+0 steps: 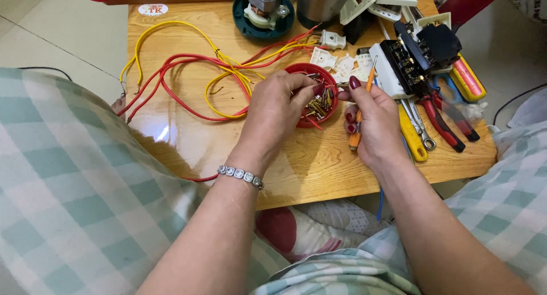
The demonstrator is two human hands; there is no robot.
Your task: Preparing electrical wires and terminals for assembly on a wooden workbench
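1. The left hand [273, 110] is reaching into the red bowl [310, 73] on the desk [319, 164], its fingers pinching among small metal terminals [318, 106].
2. The right hand [370, 121] is gripping an orange screwdriver [358, 132], fingers curled tight.
3. The terminals are looking tiny, light, stiff and slippery; pinching one by its ends seems best.
4. Beyond, red and yellow wires [188, 73] are sprawling.

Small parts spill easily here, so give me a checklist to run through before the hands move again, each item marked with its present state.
1. Round red plastic bowl of small metal terminals sits flat on the wooden table: ok.
2. Left hand fingertips over the bowl: ok.
3. Right hand grips the thin orange-handled screwdriver: ok.
4. Terminal pinched between the fingers: cannot tell.
5. Red and yellow wires clear of the bowl: not ok, they run up to it.
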